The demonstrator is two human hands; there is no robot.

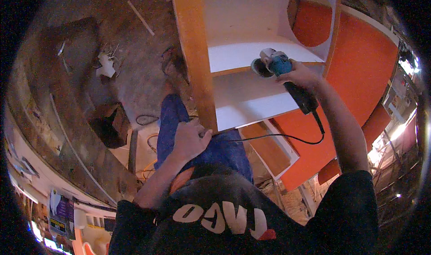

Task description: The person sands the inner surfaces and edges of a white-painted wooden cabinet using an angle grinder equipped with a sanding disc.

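My right hand (301,76) grips a blue and black angle grinder (282,62) near its head, holding it above a white cabinet (235,53) with wooden edges. The grinder's disc (262,68) faces the left side of the view. From its black handle a power cord (322,129) hangs and runs left under the cabinet's near edge. My left hand (192,137) is at the near corner of the cabinet's wooden edge strip (198,70), with its fingers partly curled; whether it grips the corner cannot be told.
An orange panel (360,63) adjoins the cabinet on the right. Beneath the near edge lies a brown board with a white border (266,142). At left, a dark open box (109,125) and white scraps (107,66) lie on the dusty floor. Cable loops (147,119) lie near my leg.
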